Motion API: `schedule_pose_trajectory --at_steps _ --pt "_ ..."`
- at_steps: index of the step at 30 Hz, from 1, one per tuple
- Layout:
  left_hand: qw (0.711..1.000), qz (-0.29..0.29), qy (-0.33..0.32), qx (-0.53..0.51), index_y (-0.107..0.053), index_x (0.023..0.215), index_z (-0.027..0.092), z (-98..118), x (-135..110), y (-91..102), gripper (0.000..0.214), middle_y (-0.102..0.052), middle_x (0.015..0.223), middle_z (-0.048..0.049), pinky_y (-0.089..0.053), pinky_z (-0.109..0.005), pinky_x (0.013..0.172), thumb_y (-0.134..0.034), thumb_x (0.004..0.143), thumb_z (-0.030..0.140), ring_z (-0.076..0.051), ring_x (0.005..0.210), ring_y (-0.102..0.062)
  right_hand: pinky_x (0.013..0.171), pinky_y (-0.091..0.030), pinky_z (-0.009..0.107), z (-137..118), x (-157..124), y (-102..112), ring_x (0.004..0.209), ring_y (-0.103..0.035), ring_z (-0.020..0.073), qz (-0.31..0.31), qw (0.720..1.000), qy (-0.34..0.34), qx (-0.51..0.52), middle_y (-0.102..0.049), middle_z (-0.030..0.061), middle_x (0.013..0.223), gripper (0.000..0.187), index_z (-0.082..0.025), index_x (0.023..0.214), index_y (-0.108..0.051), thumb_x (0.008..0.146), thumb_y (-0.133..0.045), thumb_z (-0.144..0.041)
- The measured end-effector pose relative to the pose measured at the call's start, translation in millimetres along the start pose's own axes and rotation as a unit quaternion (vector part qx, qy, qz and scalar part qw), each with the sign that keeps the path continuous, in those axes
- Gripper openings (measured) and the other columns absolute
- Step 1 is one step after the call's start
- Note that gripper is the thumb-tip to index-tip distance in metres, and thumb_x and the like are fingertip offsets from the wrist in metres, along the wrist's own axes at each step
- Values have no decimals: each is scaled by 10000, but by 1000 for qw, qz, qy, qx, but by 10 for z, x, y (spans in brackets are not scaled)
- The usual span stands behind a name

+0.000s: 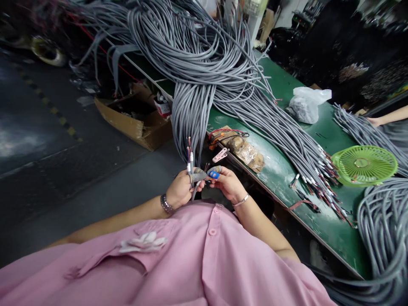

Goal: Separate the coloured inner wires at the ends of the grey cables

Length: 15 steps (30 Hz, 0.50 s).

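My left hand [181,190] is closed around a few grey cable ends [191,160] that stick up from the fist, with thin coloured wires at their tips. My right hand [227,182] pinches the wire tips right beside the left hand; its fingertips wear grey and blue finger covers [214,173]. Both hands hover in front of my pink shirt, just off the edge of the green bench [280,170]. A thick hank of grey cables [191,110] hangs over the bench edge just behind my hands.
Heaps of grey cable [197,46] cover the bench, with stripped ends [321,170] fanned to the right. A taped tool block [239,144], a pink clip [220,154], a green fan [365,163] and a plastic bag [307,104] lie there. A cardboard box [134,119] sits on the floor. Another person's arm [387,117] reaches in at right.
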<state>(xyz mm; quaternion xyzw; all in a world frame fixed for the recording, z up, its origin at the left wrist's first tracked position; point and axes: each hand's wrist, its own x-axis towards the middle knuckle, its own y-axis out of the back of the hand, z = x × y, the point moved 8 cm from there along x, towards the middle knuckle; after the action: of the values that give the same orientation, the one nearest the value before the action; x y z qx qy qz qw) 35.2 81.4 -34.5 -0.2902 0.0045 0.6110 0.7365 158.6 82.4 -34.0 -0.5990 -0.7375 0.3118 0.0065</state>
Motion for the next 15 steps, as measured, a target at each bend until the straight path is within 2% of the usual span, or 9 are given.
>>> schedule_pose_trajectory --at_steps 4,8,12,15 --pt "999 -30 30 -4 -624 636 142 -31 -19 -42 177 -572 462 -20 -228 -192 348 -691 680 300 -72 347 -424 558 -494 220 52 16 -56 530 -503 69 -37 997 -43 47 -634 -26 663 305 -173 791 -642 624 -834 -342" --pt "997 -58 45 17 -610 608 148 -66 -61 -102 172 -585 464 -28 -258 -196 358 -709 657 279 -85 358 -451 569 -502 240 -19 21 -63 516 -488 70 -36 998 -13 55 -606 -37 647 295 -171 794 -646 627 -835 -324" --pt "999 -34 7 16 -618 645 150 -39 -68 -84 136 -590 474 -18 -279 -197 370 -694 676 259 -83 364 -456 571 -496 236 -64 20 -11 543 -523 79 -7 998 13 55 -623 -19 677 290 -166 798 -637 647 -822 -330" --pt "1000 -10 -23 14 -610 652 150 -1 -66 -56 157 -589 481 -13 -274 -193 373 -705 686 269 -81 378 -462 572 -509 252 -51 -2 61 580 -566 98 23 997 0 67 -653 12 746 345 -167 846 -636 696 -764 -451"
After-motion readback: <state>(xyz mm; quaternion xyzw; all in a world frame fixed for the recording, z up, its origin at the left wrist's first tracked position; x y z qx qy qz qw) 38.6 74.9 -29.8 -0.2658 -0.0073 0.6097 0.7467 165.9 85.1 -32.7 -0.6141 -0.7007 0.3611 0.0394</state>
